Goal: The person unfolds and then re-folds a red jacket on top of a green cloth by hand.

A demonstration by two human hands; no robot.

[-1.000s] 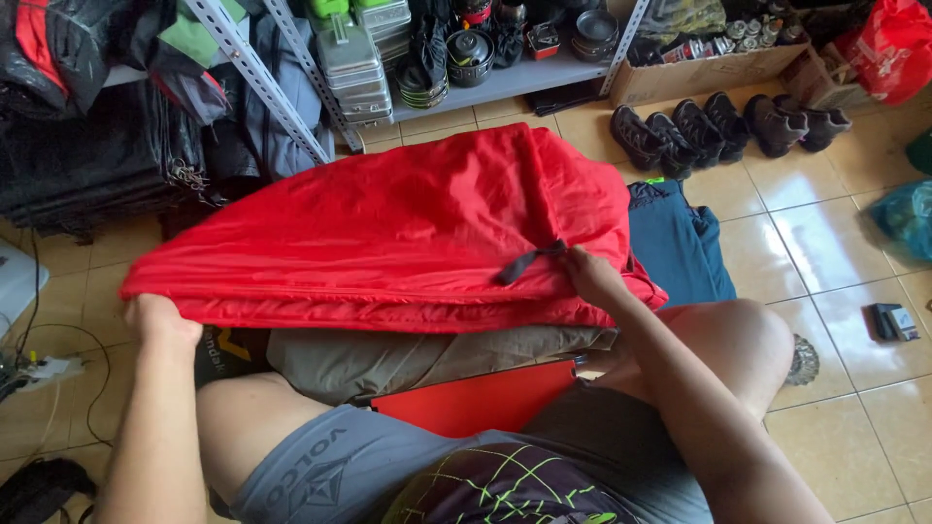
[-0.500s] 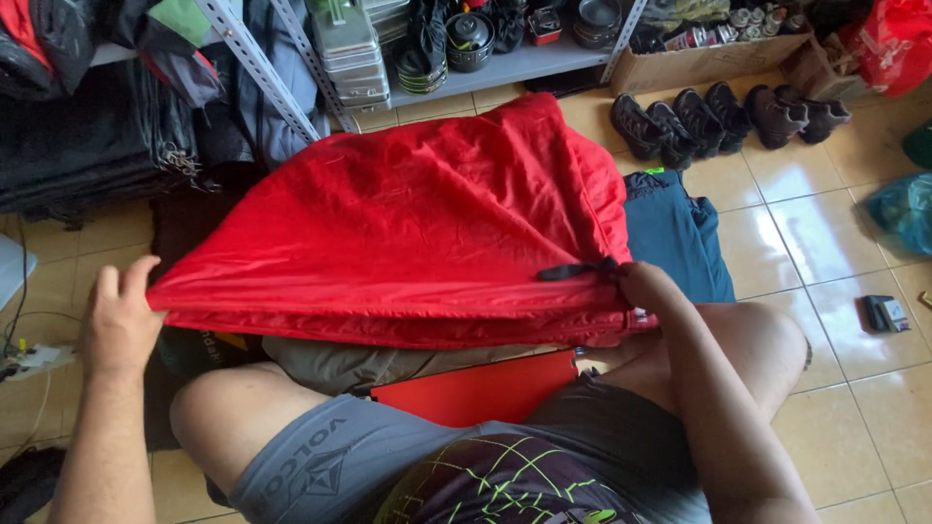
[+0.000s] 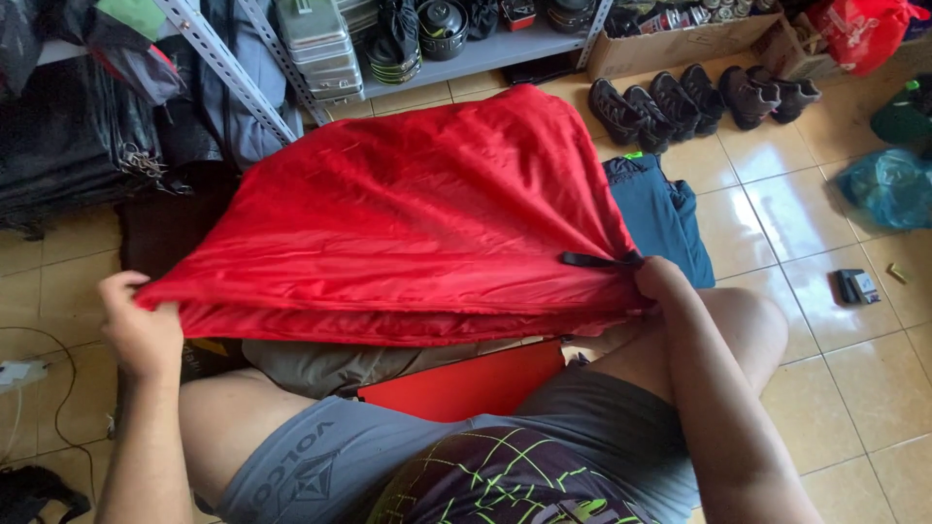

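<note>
A large red padded fabric piece (image 3: 427,204), like a sleeping bag, is stretched out over my knees. My left hand (image 3: 139,325) grips its near left corner. At the near right edge, my right hand (image 3: 662,283) pinches the fabric beside a short black strap (image 3: 597,259). The red layers are folded on one another and held above the floor. Under them lie an olive-grey cloth (image 3: 349,364) and a flat red piece (image 3: 466,383).
A folded blue garment (image 3: 660,218) lies on the tiled floor to the right. Several dark shoes (image 3: 699,97) line up by a cardboard box (image 3: 680,44). A metal shelf (image 3: 466,53) holds pots. Dark bags (image 3: 68,155) are at left, a small black object (image 3: 856,285) at right.
Both hands have pulled the red fabric toward me and to the right. The left hand moved rightward along the near edge, and the fabric now hangs tauter between the hands.
</note>
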